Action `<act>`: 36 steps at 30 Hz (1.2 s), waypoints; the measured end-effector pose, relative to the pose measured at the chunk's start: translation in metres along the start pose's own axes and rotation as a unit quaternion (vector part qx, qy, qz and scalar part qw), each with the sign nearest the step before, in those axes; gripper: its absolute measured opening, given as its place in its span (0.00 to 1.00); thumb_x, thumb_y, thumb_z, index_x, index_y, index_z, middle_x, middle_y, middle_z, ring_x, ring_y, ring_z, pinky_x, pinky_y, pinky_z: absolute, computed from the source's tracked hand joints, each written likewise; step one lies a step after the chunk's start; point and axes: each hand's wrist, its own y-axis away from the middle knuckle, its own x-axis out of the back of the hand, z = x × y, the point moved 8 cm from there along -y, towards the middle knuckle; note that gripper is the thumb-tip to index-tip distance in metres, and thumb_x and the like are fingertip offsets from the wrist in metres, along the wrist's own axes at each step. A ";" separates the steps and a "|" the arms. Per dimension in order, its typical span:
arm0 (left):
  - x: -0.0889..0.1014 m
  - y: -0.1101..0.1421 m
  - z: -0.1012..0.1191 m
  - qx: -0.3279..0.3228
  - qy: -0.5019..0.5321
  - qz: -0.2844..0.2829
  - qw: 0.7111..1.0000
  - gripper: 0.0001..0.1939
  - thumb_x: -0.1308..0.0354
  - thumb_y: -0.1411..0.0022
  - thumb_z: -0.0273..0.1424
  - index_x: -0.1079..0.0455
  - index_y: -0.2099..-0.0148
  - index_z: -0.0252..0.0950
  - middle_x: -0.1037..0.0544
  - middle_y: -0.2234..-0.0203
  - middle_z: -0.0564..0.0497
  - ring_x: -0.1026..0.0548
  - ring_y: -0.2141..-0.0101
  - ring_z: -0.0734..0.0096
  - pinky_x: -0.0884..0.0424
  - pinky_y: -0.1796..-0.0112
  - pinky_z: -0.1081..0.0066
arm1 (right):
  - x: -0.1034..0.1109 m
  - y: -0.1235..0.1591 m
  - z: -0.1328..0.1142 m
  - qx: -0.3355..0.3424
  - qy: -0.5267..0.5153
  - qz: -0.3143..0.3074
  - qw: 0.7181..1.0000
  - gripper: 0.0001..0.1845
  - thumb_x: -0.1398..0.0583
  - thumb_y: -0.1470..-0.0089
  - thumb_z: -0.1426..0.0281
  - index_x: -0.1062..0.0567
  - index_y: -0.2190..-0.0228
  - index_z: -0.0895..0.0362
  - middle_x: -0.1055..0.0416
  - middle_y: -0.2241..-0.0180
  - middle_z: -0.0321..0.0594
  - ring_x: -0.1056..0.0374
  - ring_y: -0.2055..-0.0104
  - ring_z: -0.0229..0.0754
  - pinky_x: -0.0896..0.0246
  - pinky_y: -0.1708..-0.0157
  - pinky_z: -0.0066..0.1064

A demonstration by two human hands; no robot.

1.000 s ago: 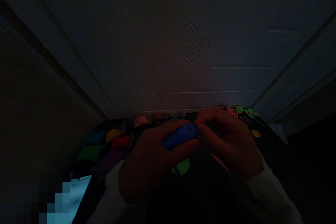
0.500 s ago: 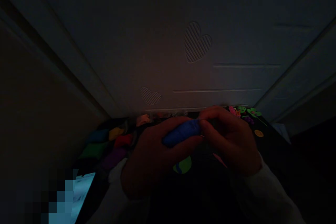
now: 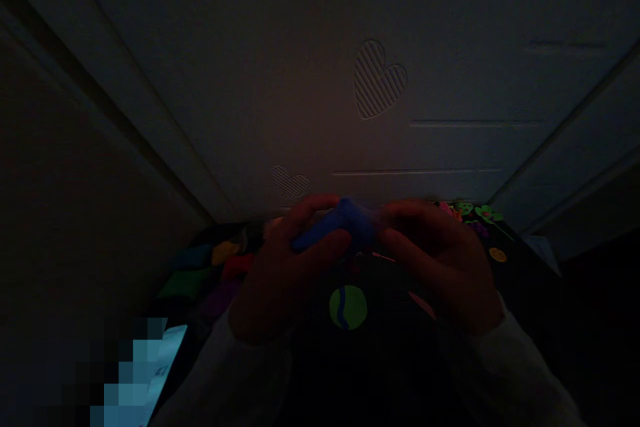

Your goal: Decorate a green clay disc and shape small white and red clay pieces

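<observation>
A packet of blue modelling clay [image 3: 353, 221] is held up above the dark tabletop, bent in the middle. My left hand [image 3: 285, 267] is closed around its left part, thumb in front and fingers behind. At the packet's right end, my right hand [image 3: 440, 257] pinches what looks like thin clear film, though darkness and blur hide the exact grip. Below the hands lies a flat green clay disc [image 3: 357, 310] with a wavy blue strip [image 3: 342, 307] across it. A pink tool-like piece [image 3: 421, 304] lies near my right wrist, and a thin reddish stick [image 3: 384, 257] lies between the hands.
Clay packs lie at the left: green [image 3: 184, 282], orange [image 3: 225, 253], red [image 3: 237, 267] and purple [image 3: 221, 299]. A lit screen [image 3: 163, 363] is at lower left. Small clay flowers [image 3: 487, 214] and an orange disc [image 3: 497, 254] lie at right. A white panel [image 3: 300, 80] rises behind.
The blue clay has bent and risen at its middle, and my left fingers have shifted up behind it. My right hand has drawn slightly away from it. The green disc is now fully visible.
</observation>
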 end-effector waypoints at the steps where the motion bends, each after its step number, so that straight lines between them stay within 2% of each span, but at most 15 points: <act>1: -0.001 0.000 -0.001 0.001 0.003 -0.010 1.000 0.21 0.32 0.54 0.41 0.29 0.57 0.46 0.23 0.71 0.58 0.23 0.74 0.75 0.27 0.72 0.79 | 0.001 0.000 0.001 -0.002 -0.001 0.008 1.000 0.09 0.37 0.48 0.69 0.25 0.62 0.47 0.26 0.66 0.30 0.30 0.64 0.35 0.35 0.62 0.29; 4: -0.004 -0.001 -0.002 -0.015 0.007 -0.048 0.999 0.18 0.33 0.50 0.39 0.28 0.56 0.49 0.23 0.66 0.59 0.24 0.69 0.76 0.28 0.69 0.81 | 0.001 -0.001 0.000 0.006 0.008 0.011 1.000 0.09 0.37 0.47 0.69 0.25 0.62 0.48 0.26 0.66 0.30 0.29 0.64 0.34 0.35 0.62 0.28; 8: -0.008 -0.004 0.001 -0.048 0.000 -0.082 0.995 0.15 0.35 0.47 0.38 0.27 0.56 0.50 0.22 0.61 0.59 0.24 0.64 0.75 0.28 0.65 0.80 | 0.000 -0.001 -0.010 0.055 0.088 0.006 0.995 0.04 0.40 0.44 0.71 0.25 0.65 0.52 0.27 0.66 0.32 0.30 0.64 0.34 0.35 0.63 0.28; 10: -0.007 -0.004 0.008 -0.084 -0.053 -0.073 0.992 0.14 0.36 0.46 0.36 0.27 0.55 0.50 0.23 0.58 0.57 0.25 0.60 0.71 0.27 0.60 0.75 | 0.000 0.001 -0.022 0.109 0.157 0.014 0.982 0.05 0.41 0.44 0.73 0.26 0.65 0.54 0.27 0.67 0.34 0.30 0.64 0.34 0.35 0.63 0.28; 11: -0.004 -0.002 0.015 -0.113 -0.107 -0.052 0.986 0.14 0.36 0.45 0.35 0.27 0.54 0.50 0.23 0.56 0.57 0.25 0.57 0.70 0.28 0.57 0.73 | -0.001 0.002 -0.028 0.138 0.196 0.016 0.971 0.05 0.42 0.44 0.75 0.26 0.64 0.56 0.27 0.67 0.36 0.30 0.63 0.35 0.35 0.62 0.28; 12: -0.001 0.002 0.022 -0.145 -0.175 -0.023 0.974 0.15 0.36 0.45 0.33 0.27 0.54 0.50 0.24 0.55 0.57 0.26 0.55 0.69 0.29 0.54 0.70 | -0.003 0.003 -0.033 0.164 0.234 0.016 0.958 0.06 0.42 0.44 0.76 0.26 0.64 0.57 0.27 0.66 0.38 0.31 0.63 0.35 0.35 0.61 0.28; 14: 0.000 0.012 0.039 -0.210 -0.307 0.028 0.928 0.16 0.36 0.46 0.31 0.27 0.54 0.51 0.25 0.54 0.57 0.28 0.53 0.69 0.31 0.50 0.68 | -0.006 0.005 -0.040 0.204 0.287 0.009 0.936 0.08 0.42 0.44 0.78 0.26 0.62 0.59 0.27 0.65 0.42 0.31 0.62 0.37 0.35 0.60 0.28; 16: -0.004 0.022 0.050 -0.245 -0.380 0.041 0.891 0.15 0.36 0.45 0.32 0.27 0.55 0.50 0.24 0.56 0.57 0.27 0.54 0.69 0.31 0.50 0.67 | -0.008 0.008 -0.043 0.222 0.310 -0.002 0.924 0.09 0.43 0.44 0.78 0.27 0.61 0.60 0.27 0.65 0.43 0.32 0.62 0.37 0.35 0.61 0.29; 17: -0.005 0.025 0.053 -0.249 -0.394 0.041 0.884 0.13 0.37 0.45 0.32 0.27 0.56 0.50 0.23 0.57 0.57 0.27 0.56 0.70 0.31 0.51 0.67 | -0.009 0.009 -0.044 0.228 0.316 -0.008 0.921 0.09 0.43 0.44 0.79 0.27 0.60 0.59 0.28 0.65 0.43 0.32 0.62 0.37 0.35 0.61 0.28; 24: -0.011 0.023 0.051 -0.195 -0.390 0.030 0.899 0.05 0.38 0.43 0.33 0.24 0.62 0.45 0.20 0.62 0.58 0.23 0.60 0.71 0.30 0.57 0.69 | -0.015 0.009 -0.044 0.224 0.322 -0.032 0.919 0.06 0.43 0.44 0.78 0.29 0.64 0.59 0.29 0.66 0.42 0.33 0.63 0.36 0.36 0.60 0.27; 30: -0.015 0.022 0.049 -0.213 -0.465 0.019 0.859 0.03 0.40 0.41 0.30 0.24 0.65 0.43 0.21 0.66 0.58 0.24 0.64 0.72 0.33 0.62 0.69 | -0.022 0.007 -0.035 0.193 0.306 -0.054 0.930 0.05 0.45 0.44 0.79 0.31 0.67 0.59 0.30 0.69 0.40 0.34 0.64 0.36 0.36 0.63 0.27; 36: -0.021 0.020 0.045 -0.226 -0.515 0.012 0.826 0.04 0.42 0.40 0.29 0.26 0.64 0.40 0.21 0.67 0.55 0.25 0.66 0.71 0.32 0.62 0.70 | -0.021 0.003 -0.026 0.160 0.284 -0.062 0.943 0.05 0.45 0.43 0.76 0.30 0.66 0.55 0.29 0.68 0.39 0.32 0.64 0.39 0.35 0.63 0.32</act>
